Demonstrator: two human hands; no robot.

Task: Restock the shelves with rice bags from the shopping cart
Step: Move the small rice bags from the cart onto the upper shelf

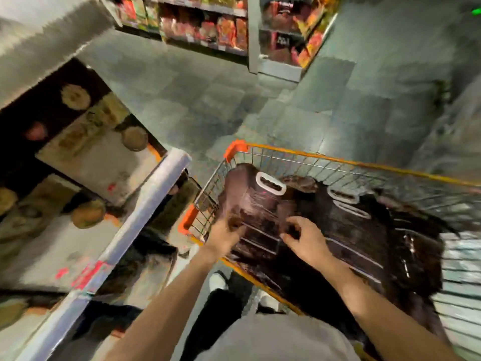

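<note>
A wire shopping cart point(307, 155) with orange trim stands in front of me, holding several dark maroon rice bags with white handle cut-outs. The nearest bag point(250, 194) stands at the cart's left end. My left hand point(226, 234) reaches over the cart's near rim and touches that bag's lower edge; the blur hides whether the fingers grip it. My right hand point(303, 237) hovers over the bags with fingers loosely curled, holding nothing that I can make out. To my left a shelf point(145, 207) holds pale rice bags point(99, 152) lying flat.
More dark bags point(359, 220) fill the middle and right of the cart. Shelving with red and orange packets point(208, 29) lines the far side of the grey tiled aisle. My feet stand between the cart and the left shelf. The frame is blurred.
</note>
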